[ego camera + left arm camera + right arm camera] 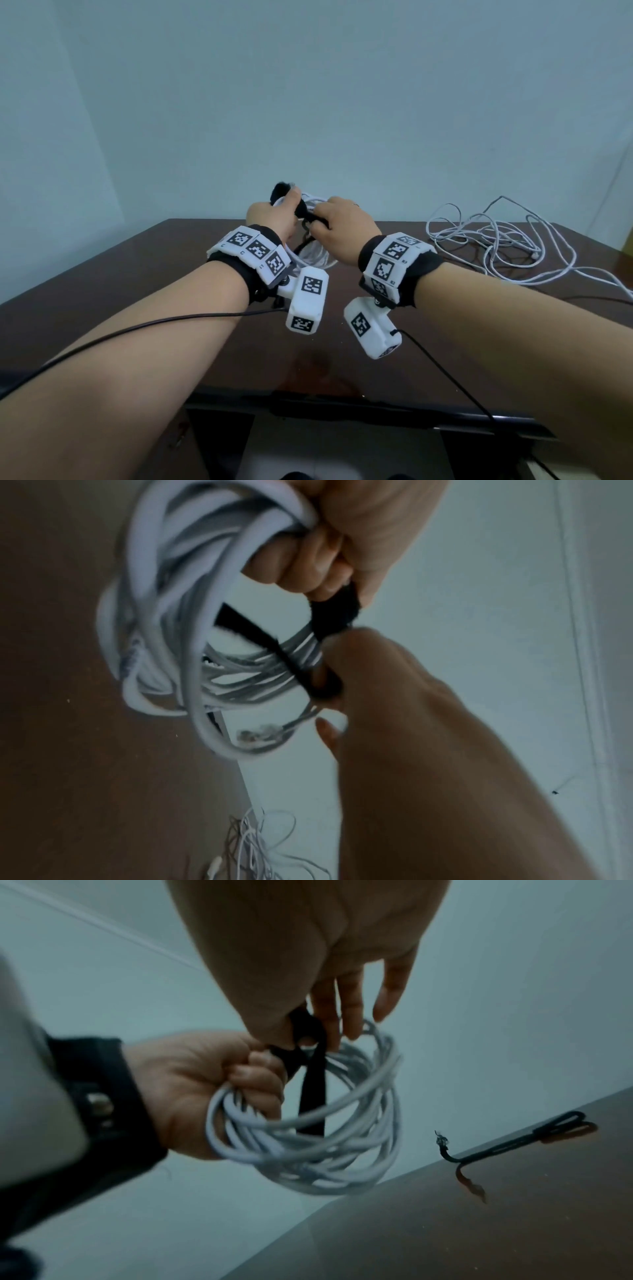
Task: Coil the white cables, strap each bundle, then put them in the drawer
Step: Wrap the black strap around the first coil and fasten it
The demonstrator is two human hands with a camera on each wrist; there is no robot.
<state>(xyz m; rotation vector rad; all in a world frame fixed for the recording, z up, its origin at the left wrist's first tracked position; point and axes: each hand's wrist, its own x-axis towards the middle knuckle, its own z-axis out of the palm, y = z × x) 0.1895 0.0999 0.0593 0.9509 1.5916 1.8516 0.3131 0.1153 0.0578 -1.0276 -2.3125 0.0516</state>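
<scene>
A coiled white cable (313,257) hangs in the air over the far part of the dark brown table (137,291). My left hand (274,216) grips the coil (164,642) at its top, fingers curled round the strands. A black strap (260,639) crosses the coil (325,1123); one end is held at my left fingers. My right hand (339,226) pinches the strap (311,1091) just right of the left hand (205,1091), with the strap looped about a finger of the right hand (394,696). A loose tangle of white cable (507,240) lies on the table at the right.
Another black strap (514,1145) lies on the table near its far edge. Thin black leads (445,377) run from the wrist cameras over the table's front. A pale wall stands right behind the table. The loose tangle (257,845) reaches the table's back edge.
</scene>
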